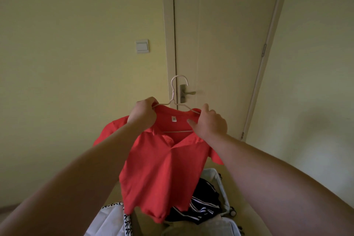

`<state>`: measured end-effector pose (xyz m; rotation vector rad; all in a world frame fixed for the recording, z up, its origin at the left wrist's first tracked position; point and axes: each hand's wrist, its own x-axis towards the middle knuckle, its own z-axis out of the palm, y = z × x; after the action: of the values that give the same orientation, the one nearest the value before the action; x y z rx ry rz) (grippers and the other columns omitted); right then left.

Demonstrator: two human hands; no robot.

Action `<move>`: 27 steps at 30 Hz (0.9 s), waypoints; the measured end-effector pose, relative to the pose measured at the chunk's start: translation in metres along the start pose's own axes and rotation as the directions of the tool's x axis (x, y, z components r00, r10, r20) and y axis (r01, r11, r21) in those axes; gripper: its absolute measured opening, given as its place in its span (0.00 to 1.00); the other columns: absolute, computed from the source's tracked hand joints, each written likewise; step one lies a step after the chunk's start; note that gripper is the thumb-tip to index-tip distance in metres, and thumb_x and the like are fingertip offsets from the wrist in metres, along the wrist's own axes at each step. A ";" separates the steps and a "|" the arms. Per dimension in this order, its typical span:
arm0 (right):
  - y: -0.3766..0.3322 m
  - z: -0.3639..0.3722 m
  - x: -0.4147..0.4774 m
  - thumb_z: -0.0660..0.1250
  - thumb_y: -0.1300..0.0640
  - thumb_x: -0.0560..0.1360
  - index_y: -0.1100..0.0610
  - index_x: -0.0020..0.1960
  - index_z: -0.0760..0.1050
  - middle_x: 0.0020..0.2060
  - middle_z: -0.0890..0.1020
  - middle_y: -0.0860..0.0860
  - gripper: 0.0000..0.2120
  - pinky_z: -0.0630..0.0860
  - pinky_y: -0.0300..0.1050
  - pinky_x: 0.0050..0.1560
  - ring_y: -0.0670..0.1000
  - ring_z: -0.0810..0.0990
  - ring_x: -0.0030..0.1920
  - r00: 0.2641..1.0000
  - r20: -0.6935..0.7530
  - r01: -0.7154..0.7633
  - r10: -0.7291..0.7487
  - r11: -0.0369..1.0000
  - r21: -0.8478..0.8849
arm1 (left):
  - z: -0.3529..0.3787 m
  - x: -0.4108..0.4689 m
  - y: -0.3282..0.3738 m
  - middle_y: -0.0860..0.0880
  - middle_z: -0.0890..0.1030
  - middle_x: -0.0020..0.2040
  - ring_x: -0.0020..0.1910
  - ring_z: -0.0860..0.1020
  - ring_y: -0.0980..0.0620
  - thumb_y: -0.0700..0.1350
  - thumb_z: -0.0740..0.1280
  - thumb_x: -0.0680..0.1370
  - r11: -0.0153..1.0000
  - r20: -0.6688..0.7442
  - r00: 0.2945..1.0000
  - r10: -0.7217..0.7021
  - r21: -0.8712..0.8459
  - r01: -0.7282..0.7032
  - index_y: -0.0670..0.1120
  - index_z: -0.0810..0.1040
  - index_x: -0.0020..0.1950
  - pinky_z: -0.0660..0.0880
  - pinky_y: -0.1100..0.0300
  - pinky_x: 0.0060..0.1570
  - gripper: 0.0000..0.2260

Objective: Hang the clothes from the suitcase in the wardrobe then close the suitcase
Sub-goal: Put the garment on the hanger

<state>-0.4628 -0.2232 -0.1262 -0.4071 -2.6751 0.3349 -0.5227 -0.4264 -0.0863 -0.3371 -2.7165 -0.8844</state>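
Observation:
A red polo shirt [162,168] hangs on a white wire hanger [177,90], held up in front of me. My left hand [143,115] grips the shirt's left shoulder and the hanger arm. My right hand [210,122] pinches the collar and hanger on the right side. Below, the open white suitcase [224,193] holds dark clothes with white stripes [203,203]. The wardrobe is out of sight.
A closed cream door [220,44] with a metal handle [186,93] stands straight ahead. A light switch [142,46] is on the wall to its left. A white garment with black trim [113,220] lies at the bottom left.

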 end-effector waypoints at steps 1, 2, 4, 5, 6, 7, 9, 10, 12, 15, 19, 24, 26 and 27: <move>-0.002 0.002 0.000 0.68 0.38 0.73 0.57 0.62 0.64 0.51 0.78 0.57 0.29 0.71 0.49 0.43 0.60 0.79 0.51 0.999 -0.002 -0.041 0.041 0.999 0.025 | 0.000 0.000 0.001 0.49 0.79 0.46 0.42 0.75 0.47 0.32 0.56 0.72 1.000 -0.001 1.000 -0.001 -0.007 0.001 0.49 0.79 0.54 0.69 0.60 0.36 0.20; -0.004 0.004 0.001 0.70 0.42 0.73 0.57 0.62 0.62 0.51 0.77 0.57 0.29 0.71 0.49 0.42 0.60 0.79 0.51 0.998 -0.007 -0.068 0.068 0.997 0.031 | 0.001 0.000 0.001 0.48 0.79 0.46 0.43 0.75 0.47 0.32 0.56 0.72 1.000 -0.001 1.000 -0.001 -0.018 0.001 0.49 0.79 0.54 0.69 0.60 0.38 0.20; -0.006 0.008 0.003 0.69 0.51 0.73 0.57 0.61 0.60 0.51 0.75 0.59 0.25 0.71 0.50 0.40 0.60 0.78 0.49 0.994 -0.047 -0.096 0.096 0.995 0.006 | 0.002 0.000 0.001 0.48 0.79 0.46 0.43 0.75 0.47 0.32 0.57 0.73 0.999 0.012 1.000 0.004 -0.041 -0.004 0.49 0.79 0.54 0.69 0.60 0.39 0.19; -0.006 0.009 0.003 0.67 0.55 0.73 0.57 0.61 0.60 0.51 0.74 0.59 0.22 0.70 0.50 0.39 0.61 0.78 0.49 0.991 -0.071 -0.116 0.115 0.993 -0.008 | 0.003 0.000 0.002 0.48 0.79 0.46 0.43 0.75 0.47 0.32 0.57 0.73 0.999 0.027 1.000 0.009 -0.047 -0.007 0.49 0.79 0.54 0.68 0.60 0.39 0.18; -0.005 0.009 0.005 0.64 0.58 0.74 0.57 0.61 0.60 0.52 0.74 0.60 0.19 0.70 0.51 0.40 0.61 0.77 0.49 0.987 -0.087 -0.136 0.135 0.991 -0.006 | 0.005 0.000 0.002 0.48 0.79 0.46 0.43 0.75 0.47 0.33 0.57 0.73 0.999 0.039 0.999 0.011 -0.048 -0.009 0.49 0.80 0.53 0.68 0.60 0.39 0.18; -0.005 0.008 0.006 0.60 0.60 0.76 0.57 0.62 0.61 0.53 0.74 0.60 0.16 0.69 0.51 0.41 0.61 0.77 0.50 0.983 -0.095 -0.155 0.155 0.988 0.011 | 0.007 -0.001 0.002 0.48 0.79 0.45 0.44 0.75 0.47 0.33 0.58 0.73 0.999 0.051 0.999 0.017 -0.048 -0.014 0.49 0.80 0.53 0.68 0.60 0.40 0.17; -0.001 0.007 0.009 0.55 0.62 0.78 0.57 0.63 0.62 0.53 0.73 0.60 0.14 0.70 0.52 0.43 0.62 0.76 0.51 0.981 -0.091 -0.169 0.171 0.985 0.028 | 0.012 -0.002 0.000 0.47 0.80 0.45 0.44 0.76 0.46 0.33 0.59 0.73 0.999 0.061 0.998 0.034 -0.044 -0.032 0.50 0.80 0.52 0.68 0.61 0.39 0.16; 0.001 0.007 0.010 0.55 0.63 0.78 0.57 0.63 0.63 0.54 0.73 0.59 0.14 0.69 0.52 0.43 0.62 0.76 0.51 0.984 -0.082 -0.158 0.160 0.987 0.024 | 0.014 -0.003 -0.001 0.47 0.80 0.45 0.44 0.76 0.46 0.33 0.59 0.74 0.998 0.062 0.997 0.035 -0.045 -0.032 0.50 0.80 0.52 0.68 0.61 0.38 0.16; 0.003 0.007 0.012 0.56 0.62 0.78 0.58 0.63 0.66 0.55 0.73 0.59 0.14 0.69 0.51 0.42 0.61 0.76 0.52 0.990 -0.046 -0.132 0.133 0.991 0.036 | 0.016 -0.003 -0.005 0.48 0.79 0.44 0.43 0.76 0.47 0.33 0.59 0.74 0.999 0.067 0.998 0.022 -0.046 -0.019 0.49 0.80 0.52 0.66 0.61 0.34 0.16; 0.006 0.007 0.011 0.58 0.55 0.80 0.58 0.60 0.71 0.56 0.73 0.57 0.11 0.70 0.50 0.45 0.60 0.76 0.54 0.992 0.024 -0.121 0.120 0.991 0.060 | 0.018 -0.004 -0.012 0.49 0.79 0.44 0.43 0.76 0.48 0.33 0.58 0.73 1.000 0.093 0.995 0.020 -0.026 -0.018 0.50 0.80 0.51 0.66 0.62 0.33 0.17; 0.007 0.008 0.011 0.58 0.64 0.78 0.60 0.57 0.76 0.56 0.77 0.58 0.11 0.72 0.47 0.49 0.60 0.77 0.56 0.975 0.106 -0.205 0.195 0.975 0.089 | 0.022 -0.005 -0.018 0.48 0.80 0.45 0.43 0.77 0.46 0.33 0.58 0.74 0.999 0.116 0.992 0.047 0.021 -0.049 0.50 0.79 0.53 0.69 0.61 0.37 0.16; -0.002 -0.006 0.020 0.57 0.64 0.80 0.66 0.60 0.75 0.58 0.79 0.61 0.13 0.72 0.44 0.46 0.60 0.79 0.53 0.829 0.366 -0.558 0.422 0.645 0.522 | 0.015 -0.009 -0.025 0.48 0.80 0.50 0.48 0.78 0.43 0.35 0.57 0.73 0.966 0.103 0.992 0.066 0.244 -0.090 0.53 0.77 0.56 0.72 0.55 0.46 0.20; -0.007 -0.011 0.021 0.55 0.62 0.80 0.64 0.62 0.74 0.57 0.79 0.59 0.15 0.77 0.48 0.45 0.56 0.78 0.47 0.703 0.625 -0.711 0.341 0.305 0.634 | 0.012 -0.011 -0.030 0.49 0.80 0.52 0.51 0.78 0.43 0.35 0.57 0.72 0.952 0.064 0.997 0.048 0.300 -0.065 0.54 0.77 0.57 0.71 0.52 0.53 0.21; -0.008 -0.012 0.018 0.53 0.61 0.80 0.62 0.59 0.76 0.52 0.80 0.57 0.15 0.77 0.48 0.41 0.55 0.78 0.43 0.636 0.706 -0.768 0.312 0.176 0.615 | 0.010 -0.012 -0.033 0.49 0.80 0.51 0.51 0.78 0.43 0.34 0.57 0.71 0.959 0.041 0.999 0.010 0.282 -0.022 0.55 0.77 0.57 0.72 0.50 0.55 0.22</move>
<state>-0.4754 -0.2226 -0.1067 -1.0384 -2.0225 2.2368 -0.5232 -0.4474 -0.1158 -0.3181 -2.8203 -0.4776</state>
